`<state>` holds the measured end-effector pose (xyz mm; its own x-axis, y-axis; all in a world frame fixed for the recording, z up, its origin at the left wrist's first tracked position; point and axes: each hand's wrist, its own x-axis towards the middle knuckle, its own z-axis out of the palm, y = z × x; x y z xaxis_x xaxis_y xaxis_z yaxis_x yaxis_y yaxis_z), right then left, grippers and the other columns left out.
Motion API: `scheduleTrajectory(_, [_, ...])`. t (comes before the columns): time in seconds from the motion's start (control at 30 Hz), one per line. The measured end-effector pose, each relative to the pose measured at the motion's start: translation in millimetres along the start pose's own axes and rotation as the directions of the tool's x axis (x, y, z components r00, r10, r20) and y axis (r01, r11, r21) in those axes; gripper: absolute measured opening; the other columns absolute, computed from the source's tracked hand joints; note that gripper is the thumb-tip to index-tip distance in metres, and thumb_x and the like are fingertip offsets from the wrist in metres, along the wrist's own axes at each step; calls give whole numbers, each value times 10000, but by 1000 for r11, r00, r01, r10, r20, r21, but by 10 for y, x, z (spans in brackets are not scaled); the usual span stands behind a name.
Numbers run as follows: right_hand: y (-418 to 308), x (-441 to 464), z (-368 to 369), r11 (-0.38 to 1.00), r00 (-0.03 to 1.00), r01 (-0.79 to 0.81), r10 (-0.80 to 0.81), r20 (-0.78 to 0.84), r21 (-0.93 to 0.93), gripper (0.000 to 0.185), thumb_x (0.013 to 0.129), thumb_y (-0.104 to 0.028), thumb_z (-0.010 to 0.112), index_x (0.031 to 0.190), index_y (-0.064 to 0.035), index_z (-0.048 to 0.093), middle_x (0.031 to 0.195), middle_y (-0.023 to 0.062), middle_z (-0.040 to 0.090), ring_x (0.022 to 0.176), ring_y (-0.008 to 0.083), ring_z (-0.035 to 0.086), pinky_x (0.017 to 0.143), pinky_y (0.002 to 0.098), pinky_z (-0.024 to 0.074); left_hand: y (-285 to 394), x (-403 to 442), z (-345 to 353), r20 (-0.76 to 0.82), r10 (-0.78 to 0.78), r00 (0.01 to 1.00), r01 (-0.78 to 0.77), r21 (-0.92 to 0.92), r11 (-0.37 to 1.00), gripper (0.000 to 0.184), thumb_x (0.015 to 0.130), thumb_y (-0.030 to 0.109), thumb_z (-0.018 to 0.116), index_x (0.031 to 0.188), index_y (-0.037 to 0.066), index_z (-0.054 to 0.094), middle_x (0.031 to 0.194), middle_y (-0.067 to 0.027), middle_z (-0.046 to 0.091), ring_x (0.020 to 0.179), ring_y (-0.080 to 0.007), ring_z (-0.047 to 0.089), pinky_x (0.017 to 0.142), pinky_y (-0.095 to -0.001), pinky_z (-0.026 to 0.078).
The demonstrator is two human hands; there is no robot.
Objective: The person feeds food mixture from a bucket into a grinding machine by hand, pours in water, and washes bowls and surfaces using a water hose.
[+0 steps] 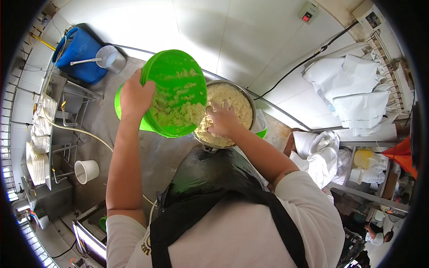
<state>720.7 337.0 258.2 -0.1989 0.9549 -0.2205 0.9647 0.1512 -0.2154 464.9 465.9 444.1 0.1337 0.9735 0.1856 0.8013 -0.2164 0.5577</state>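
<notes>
A person's left hand (137, 99) grips the rim of a green bucket (178, 64), thumb inside and fingers outside. The right hand (222, 119) is spread, its dough-smeared fingers pressed into pale, crumbly dough (237, 99); whether it grasps any cannot be told. That dough nearly fills a round metal pot (253, 111), just in front of the person. The bucket is tilted, its mouth facing the wearer and its lower right edge overlapping the pot's left side in view. More dough clings to its inner wall in clumps and streaks.

The bucket appears held by this one hand, so a tired or greasy grip could let it swing or drop. If its lip strayed left of the pot, loose clumps could land on the floor (149, 167). With the pot so full, a hard push by the right hand could send crumbs over the rim, perhaps onto the black apron (214, 172) close below.

Farther left, a pale hose (80, 130) crosses the floor, a possible trip hazard if the person steps that way.
</notes>
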Motion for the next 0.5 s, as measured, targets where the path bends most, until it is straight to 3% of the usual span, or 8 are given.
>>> scheduleTrajectory(0.1, [40, 187, 82, 993, 993, -109, 111, 49, -49, 761, 807, -464, 765, 1481, -167, 575, 1547, 210, 494, 1413, 507, 461, 1088, 600, 448, 50, -42, -22, 5, 22, 1000, -22, -15, 1000, 485, 834, 225, 598, 1279, 56, 692, 1061, -240, 743, 992, -424, 708, 893, -494, 544])
scheduleTrajectory(0.17, [147, 316, 62, 984, 967, -164, 148, 207, 64, 689, 753, -353, 748, 1387, -104, 638, 1459, 204, 583, 1258, 439, 621, 1006, 535, 534, 75, -67, -28, 11, 33, 999, -33, -16, 999, 468, 834, 215, 600, 1265, 60, 697, 1064, -232, 744, 983, -415, 711, 882, -490, 544])
scheduleTrajectory(0.2, [199, 384, 78, 983, 967, -167, 149, 208, 71, 689, 753, -353, 748, 1387, -104, 638, 1459, 204, 583, 1258, 439, 621, 1006, 535, 534, 89, -76, -31, 15, 33, 999, -32, -47, 998, 471, 834, 207, 603, 1270, 51, 693, 1075, -230, 743, 989, -408, 712, 886, -482, 546])
scheduleTrajectory(0.27, [304, 509, 181, 974, 911, -219, 185, 369, 53, 584, 747, -324, 736, 1272, -70, 704, 1276, 204, 699, 1137, 378, 698, 920, 503, 579, 88, -74, -10, 21, 33, 999, -32, -74, 997, 474, 835, 200, 606, 1274, 42, 689, 1086, -228, 742, 995, -401, 714, 890, -474, 548])
scheduleTrajectory(0.37, [452, 633, 431, 986, 932, -150, 119, 341, 67, 531, 752, -331, 734, 1200, -46, 742, 1153, 218, 739, 1087, 373, 717, 916, 496, 579, 19, -79, 40, -35, 52, 998, -54, -36, 998, 492, 829, 184, 619, 1291, 26, 681, 1101, -222, 741, 1005, -396, 712, 898, -458, 550])
scheduleTrajectory(0.5, [512, 465, 121, 976, 936, -126, 57, 347, 178, 511, 783, -371, 747, 1174, -42, 757, 1179, 221, 734, 1097, 388, 707, 936, 488, 572, 48, -110, 15, -13, 78, 997, -79, -72, 994, 541, 822, 175, 641, 1333, -3, 654, 1108, -230, 737, 1006, -392, 710, 904, -445, 551])
